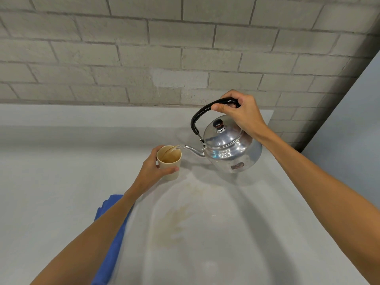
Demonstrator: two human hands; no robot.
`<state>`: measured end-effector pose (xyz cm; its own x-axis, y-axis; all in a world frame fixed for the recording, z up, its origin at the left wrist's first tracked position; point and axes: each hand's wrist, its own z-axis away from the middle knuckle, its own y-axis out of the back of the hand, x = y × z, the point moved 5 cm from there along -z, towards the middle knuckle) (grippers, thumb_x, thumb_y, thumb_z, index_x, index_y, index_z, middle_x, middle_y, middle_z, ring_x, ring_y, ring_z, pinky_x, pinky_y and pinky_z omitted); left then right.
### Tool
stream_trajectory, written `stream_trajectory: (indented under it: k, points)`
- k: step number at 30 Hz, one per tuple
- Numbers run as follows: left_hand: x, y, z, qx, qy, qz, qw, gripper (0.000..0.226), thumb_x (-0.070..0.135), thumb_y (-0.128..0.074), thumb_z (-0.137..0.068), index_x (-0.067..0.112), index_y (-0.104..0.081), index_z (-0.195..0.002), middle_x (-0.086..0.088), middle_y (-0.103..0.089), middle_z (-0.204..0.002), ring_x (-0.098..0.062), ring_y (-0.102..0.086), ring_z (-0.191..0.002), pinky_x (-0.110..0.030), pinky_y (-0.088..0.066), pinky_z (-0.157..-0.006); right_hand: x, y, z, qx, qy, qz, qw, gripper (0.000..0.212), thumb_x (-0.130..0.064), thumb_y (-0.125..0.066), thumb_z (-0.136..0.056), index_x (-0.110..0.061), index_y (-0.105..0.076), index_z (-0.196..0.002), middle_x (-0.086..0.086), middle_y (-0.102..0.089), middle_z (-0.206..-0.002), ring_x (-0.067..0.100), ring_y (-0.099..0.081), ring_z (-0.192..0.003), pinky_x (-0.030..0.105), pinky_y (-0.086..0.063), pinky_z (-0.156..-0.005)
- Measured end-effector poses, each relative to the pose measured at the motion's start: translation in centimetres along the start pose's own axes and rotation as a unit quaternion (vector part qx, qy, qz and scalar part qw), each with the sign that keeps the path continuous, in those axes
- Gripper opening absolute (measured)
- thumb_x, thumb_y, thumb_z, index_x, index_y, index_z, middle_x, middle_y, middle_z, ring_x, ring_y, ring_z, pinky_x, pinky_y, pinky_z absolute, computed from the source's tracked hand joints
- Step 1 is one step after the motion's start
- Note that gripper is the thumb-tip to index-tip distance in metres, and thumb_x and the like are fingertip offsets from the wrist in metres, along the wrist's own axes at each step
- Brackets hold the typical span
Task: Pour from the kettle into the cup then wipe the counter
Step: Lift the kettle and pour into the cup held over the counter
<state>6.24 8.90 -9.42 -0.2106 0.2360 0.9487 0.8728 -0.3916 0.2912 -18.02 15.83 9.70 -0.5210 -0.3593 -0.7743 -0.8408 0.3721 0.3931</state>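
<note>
A shiny metal kettle [230, 150] with a black handle is tilted to the left above the counter. My right hand [239, 114] grips the top of its handle. A brownish stream runs from the spout into a beige cup [171, 161], which holds some brown liquid. My left hand [151, 171] wraps around the cup from the left and holds it on the grey counter [61, 171]. A blue cloth [112, 233] lies on the counter, partly hidden under my left forearm.
A brownish stain [178, 219] marks the counter in front of the kettle. A grey brick wall [164, 48] runs along the back of the counter. The counter ends at the right, where a pale surface [349, 130] rises.
</note>
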Motion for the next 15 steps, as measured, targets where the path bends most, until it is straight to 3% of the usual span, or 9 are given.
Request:
stream_trajectory:
  k: [10, 15]
  points:
    - [0.14, 0.02, 0.05, 0.004, -0.002, -0.009, 1.000, 0.065, 0.029, -0.084, -0.065, 0.057, -0.045, -0.109, 0.030, -0.060, -0.106, 0.009, -0.057, -0.098, -0.004, -0.047, -0.069, -0.28, 0.39, -0.20, -0.003, 0.009, 0.012, 1.000, 0.025, -0.037, -0.079, -0.073, -0.016, -0.070, -0.084, 0.007, -0.041, -0.059, 0.019, -0.038, -0.058, 0.017, -0.034, -0.055]
    - [0.11, 0.04, 0.04, 0.003, -0.002, -0.011, 1.000, 0.066, 0.030, -0.084, -0.065, 0.058, -0.043, -0.109, 0.026, -0.059, -0.109, 0.009, -0.057, -0.099, -0.006, -0.048, -0.070, -0.52, 0.56, -0.39, -0.002, 0.012, 0.020, 1.000, 0.022, -0.037, -0.080, -0.073, -0.020, -0.069, -0.081, 0.000, -0.043, -0.057, 0.017, -0.039, -0.058, 0.020, -0.034, -0.056]
